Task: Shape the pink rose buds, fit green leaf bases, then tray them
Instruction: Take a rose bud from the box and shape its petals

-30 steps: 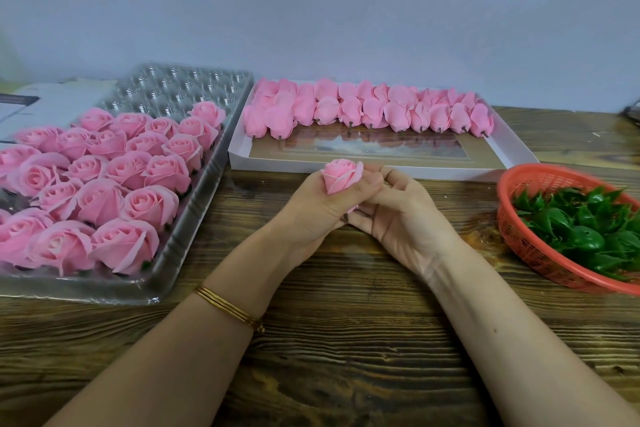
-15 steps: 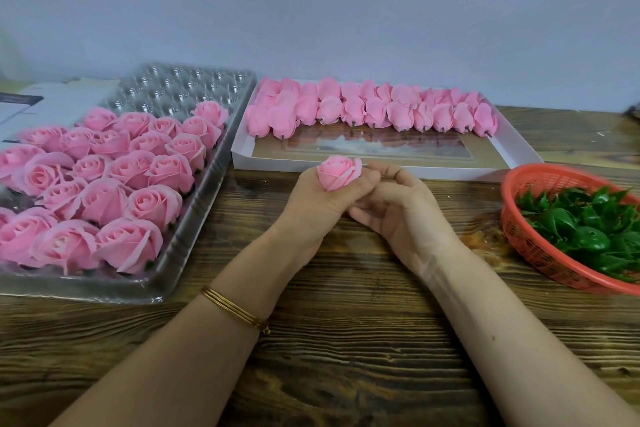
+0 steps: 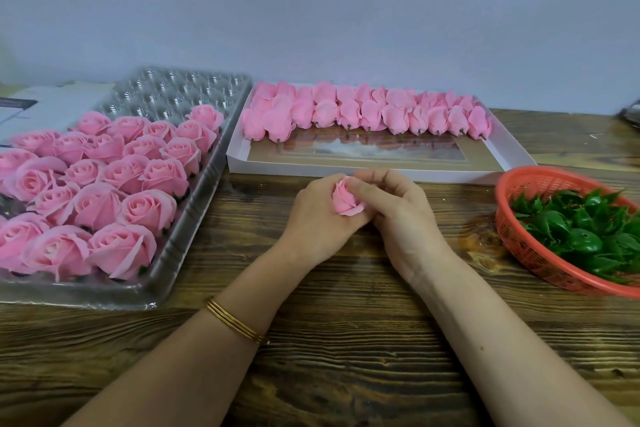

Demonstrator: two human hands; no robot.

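A pink rose bud (image 3: pixel 345 200) sits between both hands above the middle of the wooden table. My left hand (image 3: pixel 313 218) grips it from the left and below. My right hand (image 3: pixel 398 210) has its fingers curled over the bud's right side and top. The bud's base is hidden by the fingers. A clear plastic tray (image 3: pixel 194 191) at the left holds several finished pink roses (image 3: pixel 138 208). A white box (image 3: pixel 512 158) at the back holds a row of unshaped pink buds (image 3: pixel 363 111). An orange basket (image 3: pixel 512 236) at the right holds several green leaf bases (image 3: pixel 581 232).
The tray's far cells (image 3: pixel 180 94) hold nothing. A white carton (image 3: pixel 45 104) lies behind the tray at the far left. A dark object (image 3: pixel 632 115) shows at the right edge. A grey wall stands close behind the table.
The bud has come down lower between the hands. My right hand has moved from under the bud to close its fingers over the bud's top and side.
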